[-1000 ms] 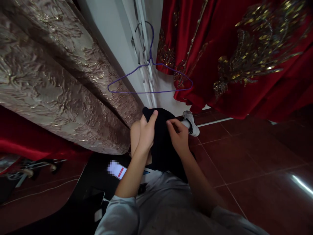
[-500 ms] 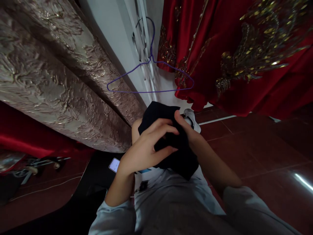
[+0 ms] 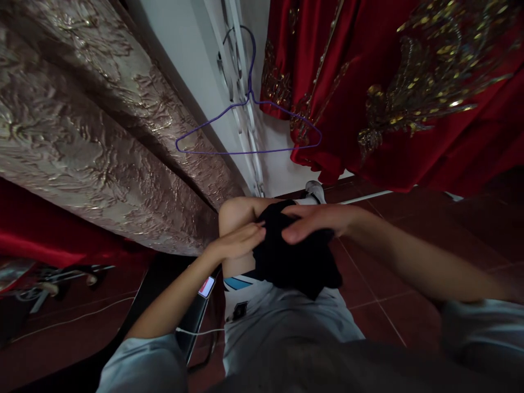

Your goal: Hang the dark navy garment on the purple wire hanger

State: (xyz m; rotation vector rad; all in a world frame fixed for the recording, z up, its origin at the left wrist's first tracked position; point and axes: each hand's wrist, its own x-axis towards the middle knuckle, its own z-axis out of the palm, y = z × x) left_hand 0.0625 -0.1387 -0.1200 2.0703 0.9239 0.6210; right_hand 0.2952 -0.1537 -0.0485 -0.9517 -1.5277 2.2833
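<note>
floor (image 3: 409, 229): red tile | wall (image 3: 184, 49): white | purple hanger (image 3: 245, 150) hanging

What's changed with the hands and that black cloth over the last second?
The black cloth came down from chest height onto the lap. The right hand now lies flat across its top; the left hand presses its left edge against the knee. The purple hanger and red embroidered fabric hang as before.

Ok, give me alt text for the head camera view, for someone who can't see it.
A seated person's left hand and right hand press a black cloth against the raised knee. Behind hang a purple wire hanger, a red gold-embroidered garment and a beige brocade curtain.
</note>
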